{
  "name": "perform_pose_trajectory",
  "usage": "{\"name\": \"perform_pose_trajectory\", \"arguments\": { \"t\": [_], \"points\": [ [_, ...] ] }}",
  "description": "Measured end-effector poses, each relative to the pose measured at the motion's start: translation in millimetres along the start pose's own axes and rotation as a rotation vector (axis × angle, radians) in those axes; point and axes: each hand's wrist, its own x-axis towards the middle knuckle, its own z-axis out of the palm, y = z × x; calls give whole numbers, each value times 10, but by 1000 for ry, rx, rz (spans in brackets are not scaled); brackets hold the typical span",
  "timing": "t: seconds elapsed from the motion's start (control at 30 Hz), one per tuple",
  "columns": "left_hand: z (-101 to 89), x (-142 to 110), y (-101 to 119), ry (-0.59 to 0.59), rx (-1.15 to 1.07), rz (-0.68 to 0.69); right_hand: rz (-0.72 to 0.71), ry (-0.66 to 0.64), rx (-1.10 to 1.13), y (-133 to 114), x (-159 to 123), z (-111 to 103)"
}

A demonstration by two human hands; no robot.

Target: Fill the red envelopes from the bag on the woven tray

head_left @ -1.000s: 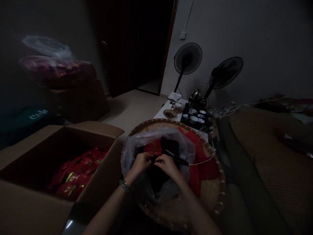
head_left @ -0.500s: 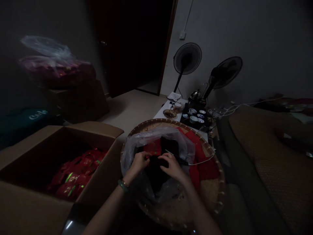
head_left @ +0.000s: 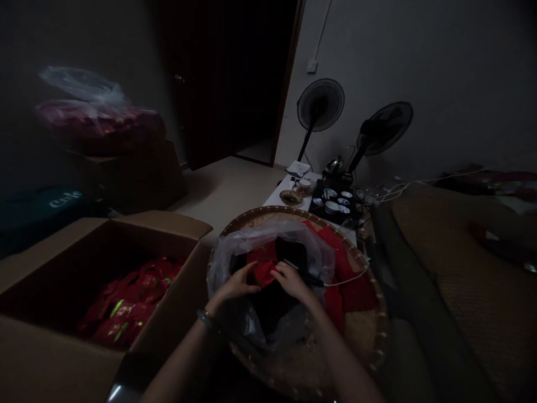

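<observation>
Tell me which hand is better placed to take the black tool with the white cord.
Probably the right hand: it is next to the black tool, though also at the red piece. The left hand is farther from the tool, across the red piece.

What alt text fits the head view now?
A person's right hand pinches a small red piece, left hand curved at its other side, over dark material and clear plastic in a round woven tray. An open cardboard box of red packets stands at left; beyond the tray are a table with cups and two fans, in dim light.
</observation>
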Motion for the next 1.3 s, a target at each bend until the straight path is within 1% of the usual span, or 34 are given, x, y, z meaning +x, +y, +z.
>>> {"name": "perform_pose_trajectory", "arguments": {
  "t": [0.03,0.07,0.13,0.23,0.3,0.37,0.5,0.57,0.6,0.67,0.73,0.83,0.9,1.03,1.07,1.17,1.3],
  "points": [
    [20,0,-9,-56,-42,-39,-21,-7,62,2,-15,-46],
    [46,0,-8,-89,-64,-76,-40,-22,119,-6,-30,-86],
    [104,3,16,-97,-52,-124,-65,-71,210,-34,-51,-140],
    [173,0,80,-91,23,-111,-43,-129,269,-85,-59,-170],
    [199,-11,117,-90,50,-85,-11,-130,249,-124,-60,-184],
    [216,-27,138,-68,53,-60,-2,-95,175,-173,-72,-215],
    [240,-51,139,10,20,-29,6,88,-20,-293,-133,-325],
    [255,-54,134,28,2,-27,-19,136,-48,-339,-162,-365],
    [263,-53,133,29,-3,-26,-38,127,-51,-355,-170,-374],
    [279,-52,133,24,-1,-19,-56,61,-64,-369,-171,-366],
    [294,-55,131,21,9,-12,-37,-14,-76,-369,-158,-338],
    [312,-70,114,5,-7,-4,-27,-88,-61,-360,-140,-314],
    [320,-83,101,-2,-31,-12,-38,-80,-31,-352,-141,-332],
    [333,-103,103,50,-36,-34,-13,45,-6,-327,-162,-426],
    [338,-108,111,61,-31,-32,-7,43,-19,-320,-166,-449],
    [356,-120,149,45,-21,-26,-7,-32,-62,-306,-167,-492],
    [375,-106,215,12,-75,-29,-64,-86,-53,-314,-157,-476]
  ]
}}
